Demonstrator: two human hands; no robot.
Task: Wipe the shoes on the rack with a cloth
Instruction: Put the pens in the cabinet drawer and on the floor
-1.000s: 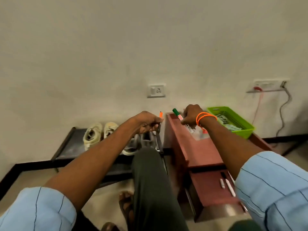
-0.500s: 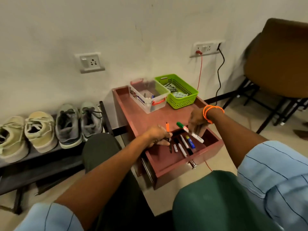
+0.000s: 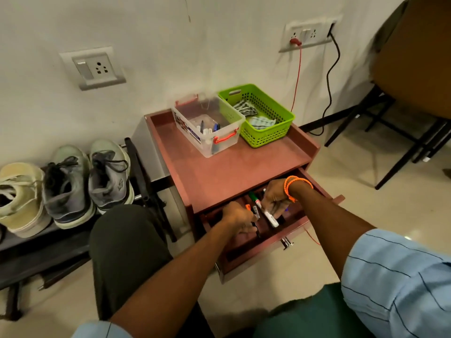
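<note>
Over the red table's (image 3: 227, 172) open drawer (image 3: 246, 252), both hands (image 3: 238, 217) (image 3: 274, 200) pinch markers (image 3: 264, 211).

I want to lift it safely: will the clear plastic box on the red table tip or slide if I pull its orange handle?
The clear plastic box probably feels light: only a few pens lie inside. It looks low and wide, so tipping seems unlikely. On the smooth red table it may slide.

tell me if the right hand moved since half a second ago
Yes. The right hand has dipped deeper into the open drawer, lower against the table's front edge, and holds the green-capped marker.
</note>
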